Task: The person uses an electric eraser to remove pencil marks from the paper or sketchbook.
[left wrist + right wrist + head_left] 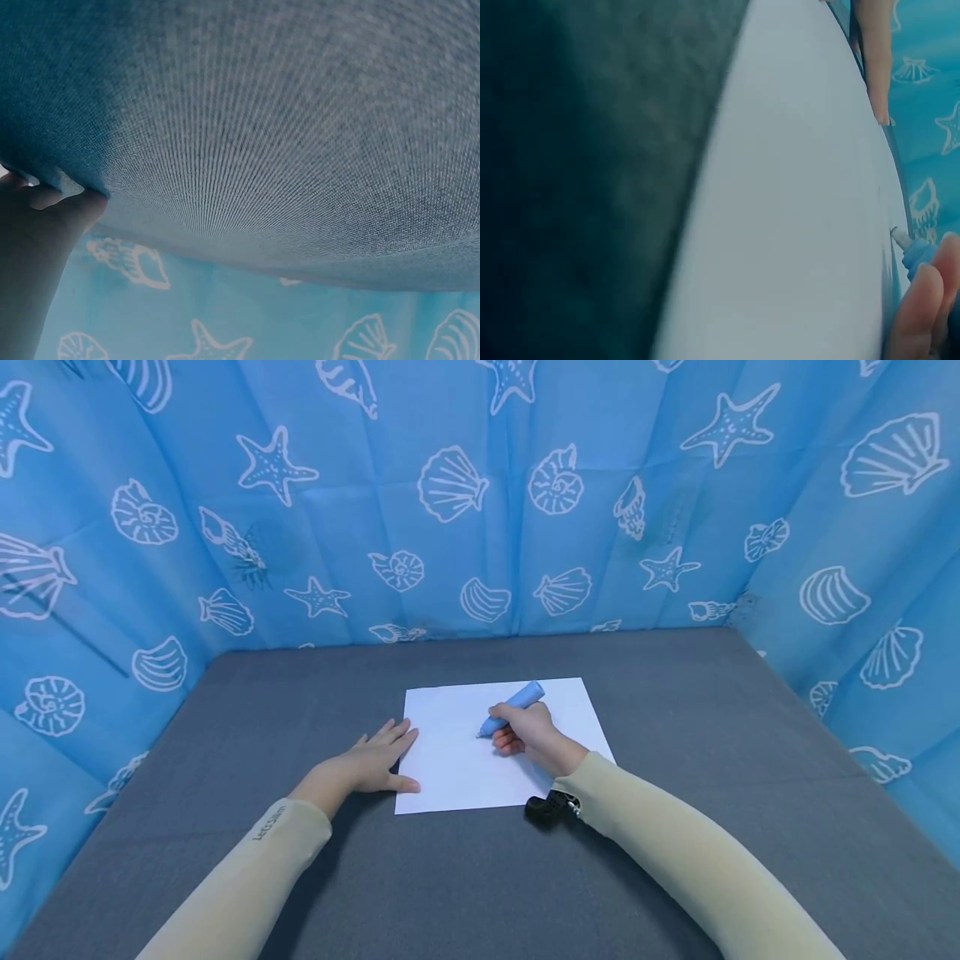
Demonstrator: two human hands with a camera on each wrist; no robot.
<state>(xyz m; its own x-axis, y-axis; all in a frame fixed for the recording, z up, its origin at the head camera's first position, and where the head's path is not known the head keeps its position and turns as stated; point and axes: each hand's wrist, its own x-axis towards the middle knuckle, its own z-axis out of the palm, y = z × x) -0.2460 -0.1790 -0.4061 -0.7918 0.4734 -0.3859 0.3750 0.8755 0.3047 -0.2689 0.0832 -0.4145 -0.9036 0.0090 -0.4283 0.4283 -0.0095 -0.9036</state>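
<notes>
A white sheet of paper [450,760] lies on the grey cloth. My right hand [528,731] holds a thick blue marker [517,700] over the sheet, its thumb and fingers curled round the barrel. The marker leans, its narrow tip down at the sheet; whether it touches cannot be told. In the right wrist view, the pale tip and blue neck [919,255] stick out past the fingertips [922,289]. My left hand [371,764] lies with spread fingers across the sheet's left edge, thumb near its lower corner. In the left wrist view, fingers [75,210] rest on the cloth side.
Grey cloth [465,885] covers the table around the sheet. A blue curtain [360,502] with white shells and starfish hangs behind and at both sides. A black device [546,810] is strapped under the right wrist, close to the sheet's near edge.
</notes>
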